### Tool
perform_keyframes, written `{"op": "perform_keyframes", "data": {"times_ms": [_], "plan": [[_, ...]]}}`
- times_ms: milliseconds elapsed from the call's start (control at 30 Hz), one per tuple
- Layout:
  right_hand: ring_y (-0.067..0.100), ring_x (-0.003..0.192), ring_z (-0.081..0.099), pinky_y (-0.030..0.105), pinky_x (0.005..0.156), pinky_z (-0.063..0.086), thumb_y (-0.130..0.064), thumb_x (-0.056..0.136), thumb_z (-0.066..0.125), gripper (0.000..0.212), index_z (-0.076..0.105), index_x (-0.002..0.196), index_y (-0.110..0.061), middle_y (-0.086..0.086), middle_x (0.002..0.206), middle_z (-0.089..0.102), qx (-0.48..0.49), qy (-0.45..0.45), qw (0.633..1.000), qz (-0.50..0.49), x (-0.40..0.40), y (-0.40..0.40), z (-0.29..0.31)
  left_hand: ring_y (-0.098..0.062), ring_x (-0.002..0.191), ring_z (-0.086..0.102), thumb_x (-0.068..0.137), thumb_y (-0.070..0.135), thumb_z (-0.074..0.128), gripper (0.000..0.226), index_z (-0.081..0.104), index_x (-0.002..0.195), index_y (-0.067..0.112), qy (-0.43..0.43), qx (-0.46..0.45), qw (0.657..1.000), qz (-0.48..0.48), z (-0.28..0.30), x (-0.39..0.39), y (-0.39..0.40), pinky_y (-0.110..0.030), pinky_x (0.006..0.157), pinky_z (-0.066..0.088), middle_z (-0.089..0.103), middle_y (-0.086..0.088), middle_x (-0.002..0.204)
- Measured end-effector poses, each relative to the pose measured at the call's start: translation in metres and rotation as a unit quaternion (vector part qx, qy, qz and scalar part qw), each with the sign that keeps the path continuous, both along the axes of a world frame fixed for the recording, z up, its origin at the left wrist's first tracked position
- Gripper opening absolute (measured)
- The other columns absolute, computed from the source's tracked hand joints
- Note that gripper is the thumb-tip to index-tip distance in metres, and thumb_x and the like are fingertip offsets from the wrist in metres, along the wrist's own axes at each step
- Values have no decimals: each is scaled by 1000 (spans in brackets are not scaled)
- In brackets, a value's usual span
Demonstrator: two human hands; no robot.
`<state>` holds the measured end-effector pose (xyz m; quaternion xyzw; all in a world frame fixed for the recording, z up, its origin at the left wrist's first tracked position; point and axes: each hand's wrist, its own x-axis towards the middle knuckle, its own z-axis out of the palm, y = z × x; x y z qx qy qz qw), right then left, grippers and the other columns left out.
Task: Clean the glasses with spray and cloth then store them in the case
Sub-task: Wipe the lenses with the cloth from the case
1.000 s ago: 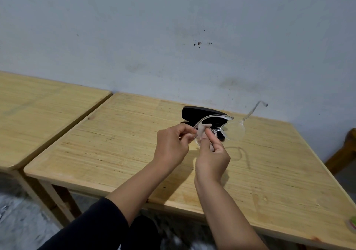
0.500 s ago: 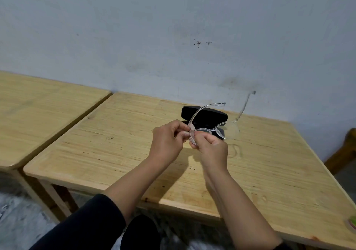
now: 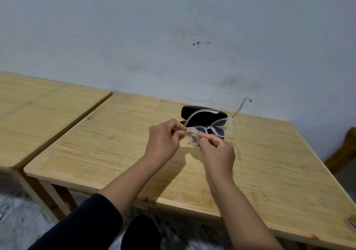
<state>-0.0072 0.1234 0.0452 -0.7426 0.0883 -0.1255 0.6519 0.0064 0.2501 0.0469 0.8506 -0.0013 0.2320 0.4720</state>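
Clear-framed glasses (image 3: 221, 129) hang in the air above the wooden table (image 3: 269, 163), arms unfolded and pointing away from me. My left hand (image 3: 163, 140) pinches the frame at its left corner. My right hand (image 3: 217, 151) presses a small pale cloth (image 3: 192, 137) onto the left lens. Behind the glasses lies the black case (image 3: 194, 113), open on the table near the wall. No spray bottle is in view.
A second wooden table (image 3: 38, 115) stands to the left with a narrow gap between. A small green and pink object (image 3: 351, 221) sits at the table's right front edge. Dark wooden furniture (image 3: 344, 149) shows at the far right.
The glasses tilted from lenses facing me to a flatter pose with arms pointing away. My right hand moved the cloth across the left lens.
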Motion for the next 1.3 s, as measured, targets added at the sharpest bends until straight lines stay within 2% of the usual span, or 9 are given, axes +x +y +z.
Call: {"op": "perform_keyframes", "data": {"times_ms": [100,200,267,400,533,667,867,1100,1300], "plan": [[10,82,66,32,76,55,-20,84,62,17,73,92,-30,-7,90,73,45,-28,996,-77,-2,12,-10,-1,64,63,81,6,64,12,69,79,16,-25,13,1000,-12,-3,-3,-8,-5,61,45,67,9,65],[2,110,58,31,94,51,-16,89,59,20,72,99,-27,-14,98,65,127,-51,982,-133,-1,22,-11,-6,68,64,80,4,65,10,69,80,13,-62,29,997,-27,-9,-7,-18,-14,62,49,72,2,70],[-11,96,58,20,87,49,-12,89,58,23,72,95,-29,-23,89,62,156,-56,979,-121,0,25,-10,-3,76,63,79,2,65,10,69,81,12,-78,31,996,-34,-11,-10,-22,-13,63,48,72,0,72],[-5,73,65,15,66,50,-15,85,62,20,73,84,-31,-15,85,71,141,-34,987,-68,-4,25,-10,12,68,60,78,-1,64,14,69,80,12,-83,21,995,-46,-8,-9,-22,-5,61,45,69,8,70],[7,79,68,21,70,53,-12,83,61,23,73,78,-32,-9,81,73,128,-30,990,-41,-3,19,-7,10,65,61,79,1,64,14,68,79,14,-64,-5,997,-44,-6,-6,-20,-9,64,50,68,11,69],[10,72,68,21,61,49,-13,82,61,26,71,67,-32,-11,76,72,116,-11,993,-19,-2,14,-4,14,62,59,79,2,65,16,66,76,18,-37,-17,998,-38,-6,-4,-16,-2,61,44,61,22,65],[7,53,58,27,58,46,-24,77,64,20,73,60,-26,-6,61,69,59,33,997,36,3,8,-1,14,58,58,80,3,66,11,68,78,14,-13,-16,999,-40,-5,-3,-10,-1,58,42,62,15,64],[15,61,52,33,59,42,-14,73,61,17,71,59,-16,0,59,62,11,36,997,70,8,5,-4,11,59,60,80,4,65,15,67,75,18,-14,-10,1000,-25,-4,2,2,-2,56,42,62,17,64],[10,61,60,22,54,47,-11,79,60,23,73,63,-22,-8,67,70,-4,-5,1000,21,3,1,-6,15,60,58,81,7,65,12,67,77,18,-25,15,1000,-3,-4,2,5,0,58,40,63,14,66]]}}
